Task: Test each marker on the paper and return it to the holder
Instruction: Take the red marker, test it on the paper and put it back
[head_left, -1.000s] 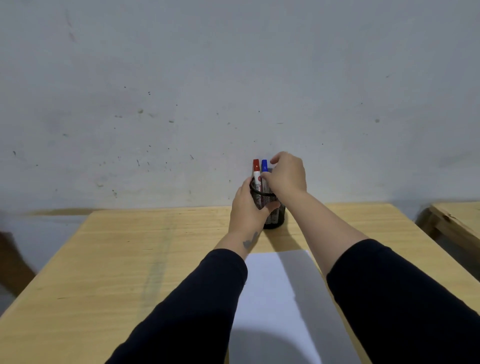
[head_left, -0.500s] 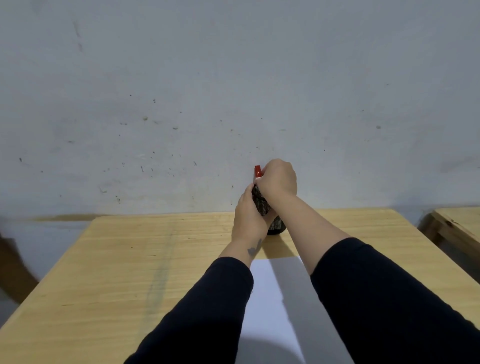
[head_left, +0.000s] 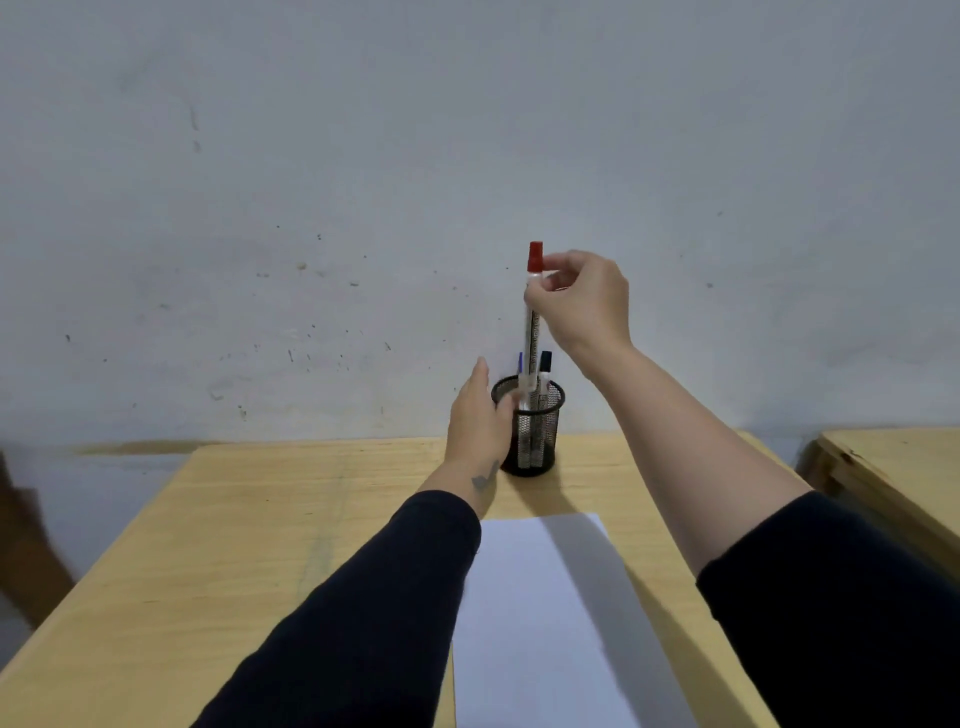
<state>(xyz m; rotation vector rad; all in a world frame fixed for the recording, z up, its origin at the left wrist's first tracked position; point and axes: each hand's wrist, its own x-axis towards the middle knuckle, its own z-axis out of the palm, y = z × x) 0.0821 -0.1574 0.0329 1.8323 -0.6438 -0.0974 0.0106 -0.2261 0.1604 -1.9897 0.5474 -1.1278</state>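
Note:
A black mesh holder (head_left: 540, 434) stands at the far edge of the wooden table (head_left: 270, 525), against the wall. My left hand (head_left: 478, 421) wraps its left side. My right hand (head_left: 584, 304) pinches a red-capped marker (head_left: 532, 322) near its cap and holds it upright, its lower end still inside the holder's mouth. A blue-capped marker (head_left: 520, 362) and a black-capped marker (head_left: 545, 362) stick up from the holder. A white sheet of paper (head_left: 545, 618) lies on the table in front of me, partly under my arms.
A grey, speckled wall (head_left: 363, 208) rises right behind the holder. A second wooden table (head_left: 898, 467) stands at the right, with a gap between. A dark brown object (head_left: 26, 551) sits at the left edge, beyond the table.
My right hand has risen, pulling the red-capped marker up out of the holder. The blue and black markers, hidden before by my hand, now show. My left hand stays on the holder.

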